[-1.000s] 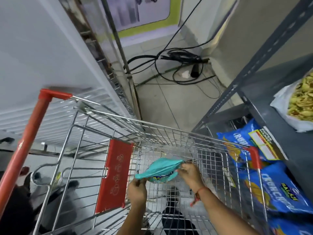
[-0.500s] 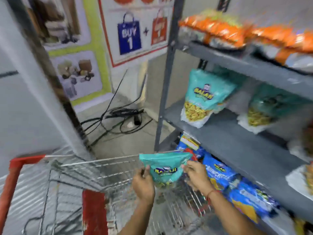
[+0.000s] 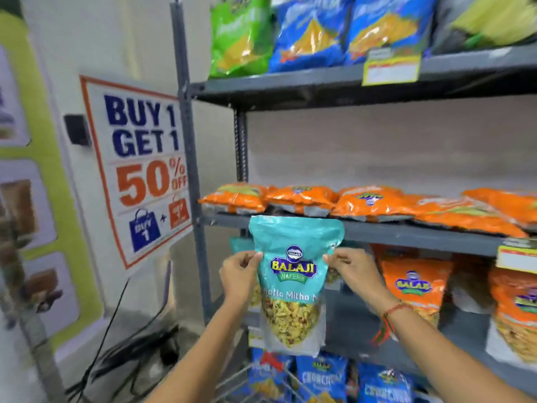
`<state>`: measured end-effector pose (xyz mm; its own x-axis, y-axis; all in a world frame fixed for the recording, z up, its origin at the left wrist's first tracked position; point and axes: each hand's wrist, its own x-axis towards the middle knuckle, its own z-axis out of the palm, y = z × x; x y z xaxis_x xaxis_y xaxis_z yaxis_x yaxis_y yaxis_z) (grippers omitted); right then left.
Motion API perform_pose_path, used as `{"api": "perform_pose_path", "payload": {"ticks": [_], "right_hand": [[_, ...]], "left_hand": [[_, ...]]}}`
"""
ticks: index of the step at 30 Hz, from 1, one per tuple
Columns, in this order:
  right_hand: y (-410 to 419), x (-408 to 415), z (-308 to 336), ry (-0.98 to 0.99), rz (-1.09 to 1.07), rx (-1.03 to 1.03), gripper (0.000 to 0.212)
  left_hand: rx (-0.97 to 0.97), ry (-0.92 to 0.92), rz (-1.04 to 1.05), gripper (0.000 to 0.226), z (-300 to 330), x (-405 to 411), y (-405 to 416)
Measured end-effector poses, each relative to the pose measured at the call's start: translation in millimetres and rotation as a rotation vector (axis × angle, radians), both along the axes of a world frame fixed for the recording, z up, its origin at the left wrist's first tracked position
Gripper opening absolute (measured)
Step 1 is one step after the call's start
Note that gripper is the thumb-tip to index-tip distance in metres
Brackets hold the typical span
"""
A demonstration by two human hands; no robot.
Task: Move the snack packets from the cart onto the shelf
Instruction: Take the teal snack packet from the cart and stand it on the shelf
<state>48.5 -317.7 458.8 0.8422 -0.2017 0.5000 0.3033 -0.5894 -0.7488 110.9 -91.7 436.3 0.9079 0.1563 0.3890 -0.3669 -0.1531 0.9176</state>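
Both my hands, left (image 3: 239, 271) and right (image 3: 353, 271), pinch the teal packet (image 3: 292, 283) by its side edges, upright between them, before the shelf (image 3: 406, 232). Not yet placed; cart (image 3: 261, 382) contents unseen.

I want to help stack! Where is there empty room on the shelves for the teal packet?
Free: the grey shelf board behind the teal packet, between the left post and the upright orange packets. Crowded: the shelf above, covered by flat orange packets, and the top shelf of blue packets.
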Motion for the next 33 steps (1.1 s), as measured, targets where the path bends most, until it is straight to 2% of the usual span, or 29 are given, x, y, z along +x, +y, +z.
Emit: {"api": "perform_pose_path", "payload": {"ticks": [2,5,9,11,15,23,27,31,33], "right_hand": [[-14.1,-6.3,27.4,-0.034,-0.021,0.044,0.037],[-33.4,-7.5,48.3,-0.037,-0.017,0.092,0.028],[-52.1,-5.4,48.0,-0.018,-0.054,0.099,0.031],[-55.6,-7.0,44.4,-0.008,-0.062,0.133,0.023],[-61.1,-5.1,32.1,0.043,-0.058,0.172,0.020],[-83.4,27.1,-23.7,0.146,-0.157,0.082,0.039],[-100.0,51.9,-62.4,0.191,-0.188,0.047,0.042],[-117.8,82.3,-85.6,0.246,-0.177,0.003,0.036],[-126.0,97.2,-94.3,0.254,-0.185,-0.018,0.037]], "left_hand": [[-0.019,0.000,-0.044,0.019,29.1,6.5,-15.8],[-0.027,-0.006,-0.069,0.010,54.5,9.1,-36.0],[-0.006,-0.027,-0.076,0.015,62.2,8.9,-52.9],[0.006,-0.013,-0.085,0.015,58.5,12.9,-59.0],[0.010,0.018,-0.113,0.011,43.5,21.0,-69.1],[-0.078,0.229,-0.199,0.016,-25.2,49.3,-90.7],[-0.044,0.271,-0.171,0.008,-62.7,71.0,-109.9],[-0.039,0.296,-0.159,0.026,-82.2,98.9,-133.5],[-0.047,0.298,-0.155,0.012,-89.9,114.8,-142.8]]}}
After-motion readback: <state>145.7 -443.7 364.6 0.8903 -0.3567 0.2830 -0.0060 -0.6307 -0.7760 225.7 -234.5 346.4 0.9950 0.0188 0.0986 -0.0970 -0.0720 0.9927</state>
